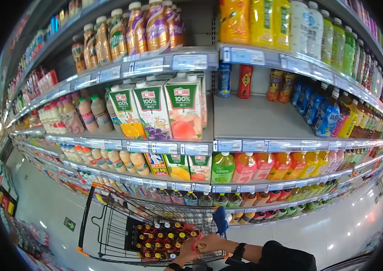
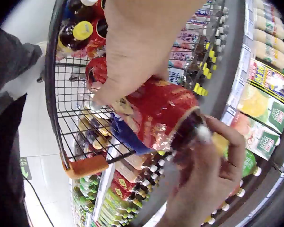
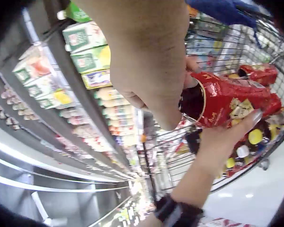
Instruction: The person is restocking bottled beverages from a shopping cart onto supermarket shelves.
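Observation:
Over a shopping cart (image 1: 106, 226), both hands are on one bottle with a red label (image 2: 163, 111). The left hand (image 2: 137, 52) grips the labelled body, its thumb across the label; in the head view the left hand (image 1: 186, 254) is beside the right. At the dark neck end, the right hand (image 2: 203, 175) has its fingers curled round the cap, which they hide. The right wrist view shows the right hand (image 3: 146, 61) over the neck and the left hand (image 3: 217, 146) under the red label. Capped bottles (image 1: 160, 239) stand in rows in the cart below.
Shelves of drinks face the cart, with juice cartons (image 1: 183, 108) on a middle shelf and colourful bottles (image 1: 281, 166) below. A blue cloth-like item (image 1: 220, 220) hangs at the cart's right edge. Tiled floor (image 1: 60, 203) shows left of the cart.

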`<state>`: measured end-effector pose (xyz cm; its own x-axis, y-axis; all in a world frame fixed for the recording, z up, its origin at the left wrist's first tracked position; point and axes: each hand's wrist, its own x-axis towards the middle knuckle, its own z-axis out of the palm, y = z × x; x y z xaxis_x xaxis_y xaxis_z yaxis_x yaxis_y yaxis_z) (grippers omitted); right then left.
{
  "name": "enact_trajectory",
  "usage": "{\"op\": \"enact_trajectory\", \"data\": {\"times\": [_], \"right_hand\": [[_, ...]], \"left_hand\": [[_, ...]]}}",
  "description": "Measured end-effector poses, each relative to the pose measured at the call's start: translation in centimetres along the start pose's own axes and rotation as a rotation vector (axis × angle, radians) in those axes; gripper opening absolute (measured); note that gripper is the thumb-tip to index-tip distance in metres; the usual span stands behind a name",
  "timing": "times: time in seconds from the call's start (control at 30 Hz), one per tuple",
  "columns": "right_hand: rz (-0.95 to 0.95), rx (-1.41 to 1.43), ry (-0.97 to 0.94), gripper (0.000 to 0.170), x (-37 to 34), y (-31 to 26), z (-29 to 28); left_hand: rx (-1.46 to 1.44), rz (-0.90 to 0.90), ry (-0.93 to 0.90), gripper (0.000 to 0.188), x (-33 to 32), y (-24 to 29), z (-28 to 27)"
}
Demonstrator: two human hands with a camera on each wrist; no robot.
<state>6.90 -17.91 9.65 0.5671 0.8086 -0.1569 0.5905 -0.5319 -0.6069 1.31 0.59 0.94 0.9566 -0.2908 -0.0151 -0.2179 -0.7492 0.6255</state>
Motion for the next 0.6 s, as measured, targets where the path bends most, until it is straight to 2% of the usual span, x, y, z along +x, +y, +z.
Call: {"op": "enact_trajectory", "data": {"times": [0.1, 0.2, 0.23, 0.27, 0.3, 0.33, 0.43, 0.53, 0.6], "right_hand": [[-0.104, 0.047, 0.271, 0.035, -3.9, -3.2, -4.7], [-0.167, 0.107, 0.529, 0.034, -8.5, -4.7, -7.9], [-0.165, 0.162, 0.643, 0.033, -10.3, -5.4, -9.2], [-0.076, 0.214, 0.658, 0.037, -12.3, -6.2, -10.7], [0.016, 0.265, 0.667, 0.042, -14.1, -6.7, -11.9], [0.019, 0.315, 0.749, 0.043, -15.8, -6.4, -12.6], [-0.060, 0.389, 0.987, 0.051, -20.9, -5.7, -14.3], [-0.074, 0.505, 0.927, 0.052, -24.3, -5.1, -14.3], [-0.103, 0.596, 0.788, 0.057, -25.9, -5.6, -13.9]], "left_hand": [[-0.140, 0.157, 0.175, 0.078, 1.1, 2.1, 1.0], [-0.201, 0.057, 0.224, 0.076, 1.4, 8.6, -0.9], [-0.280, 0.091, 0.176, 0.071, 1.9, 10.4, -1.4], [-0.364, 0.123, 0.128, 0.067, 2.8, 12.3, -1.9], [-0.459, 0.119, 0.102, 0.062, 2.7, 16.5, -4.0], [-0.558, 0.110, 0.077, 0.057, 2.6, 20.5, -5.9], [-0.883, 0.093, 0.079, 0.056, 3.1, 25.7, -6.4], [-1.256, 0.184, 0.107, 0.057, 2.8, 33.0, -9.5], [-1.300, 0.222, 0.072, 0.054, 2.8, 35.7, -10.6]]}}
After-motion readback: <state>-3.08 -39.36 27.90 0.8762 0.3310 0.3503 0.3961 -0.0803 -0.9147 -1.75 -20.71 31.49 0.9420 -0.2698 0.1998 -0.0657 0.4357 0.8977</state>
